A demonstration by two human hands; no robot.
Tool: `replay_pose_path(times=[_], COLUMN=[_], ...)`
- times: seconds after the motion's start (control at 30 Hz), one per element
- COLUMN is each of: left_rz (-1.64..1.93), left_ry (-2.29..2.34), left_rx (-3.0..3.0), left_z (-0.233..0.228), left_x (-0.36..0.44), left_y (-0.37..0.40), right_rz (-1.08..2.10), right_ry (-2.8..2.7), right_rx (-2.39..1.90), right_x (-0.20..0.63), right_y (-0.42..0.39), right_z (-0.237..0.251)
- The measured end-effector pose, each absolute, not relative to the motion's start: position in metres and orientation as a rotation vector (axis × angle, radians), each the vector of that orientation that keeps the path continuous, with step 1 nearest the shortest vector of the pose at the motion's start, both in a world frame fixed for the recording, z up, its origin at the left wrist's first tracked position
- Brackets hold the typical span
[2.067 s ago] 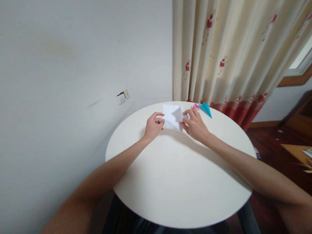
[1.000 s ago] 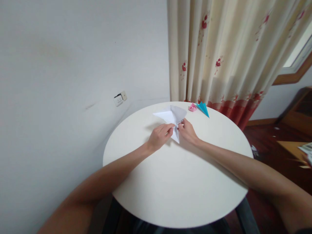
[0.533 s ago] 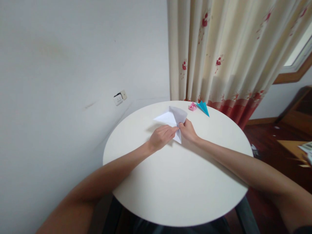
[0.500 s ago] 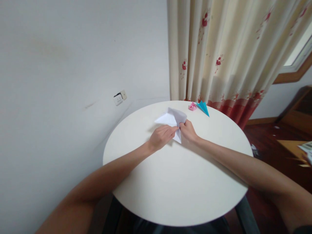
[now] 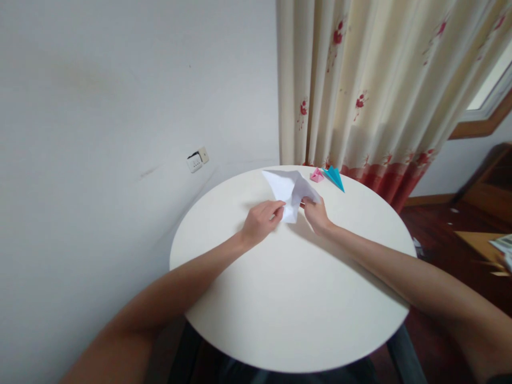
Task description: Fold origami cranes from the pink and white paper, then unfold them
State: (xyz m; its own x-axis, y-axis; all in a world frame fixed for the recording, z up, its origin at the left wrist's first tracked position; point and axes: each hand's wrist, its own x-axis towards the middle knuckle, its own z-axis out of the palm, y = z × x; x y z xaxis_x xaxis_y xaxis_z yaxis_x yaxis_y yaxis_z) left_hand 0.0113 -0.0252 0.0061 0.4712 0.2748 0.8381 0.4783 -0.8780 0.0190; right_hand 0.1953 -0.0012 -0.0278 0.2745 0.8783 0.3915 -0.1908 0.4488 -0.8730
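A creased sheet of white paper (image 5: 288,188) is held just over the round white table, its top edge spread wide and its lower end narrower. My left hand (image 5: 263,220) pinches the paper's lower left side between thumb and fingers. On the other side, my right hand (image 5: 315,213) grips the right edge, with part of its fingers hidden behind the paper. Shadows of the paper and hands fall on the tabletop.
The round white table (image 5: 296,309) stands against the wall and curtain (image 5: 360,80). At its far edge lie a pink folded paper piece (image 5: 317,175) and a blue paper plane (image 5: 334,178). A wall socket (image 5: 194,162) is at the left; a wooden board (image 5: 480,244) shows at right.
The white paper has been turned and spread wider, its top now reaching further right. My hands have moved apart, the right one shifting to the right along the edge.
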Motion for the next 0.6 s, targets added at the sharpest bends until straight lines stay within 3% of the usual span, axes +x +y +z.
replay_pose_path(times=[0.13,0.23,0.6], left_rz=[-1.021,-0.988,-1.505], left_ry=[-0.47,-0.468,-0.794], left_rx=[-2.524,-2.527,-2.635], left_z=[0.001,-0.003,0.001], left_x=[0.015,0.018,0.018], left_y=[-0.031,-0.032,-0.029], right_rz=[0.948,1.013,0.968], right_ry=[-0.812,-0.723,-0.886], right_rx=[-0.853,-0.818,-0.941], right_x=[0.193,0.195,0.21], right_y=[-0.004,-0.005,0.003], right_z=[-0.019,-0.012,-0.015])
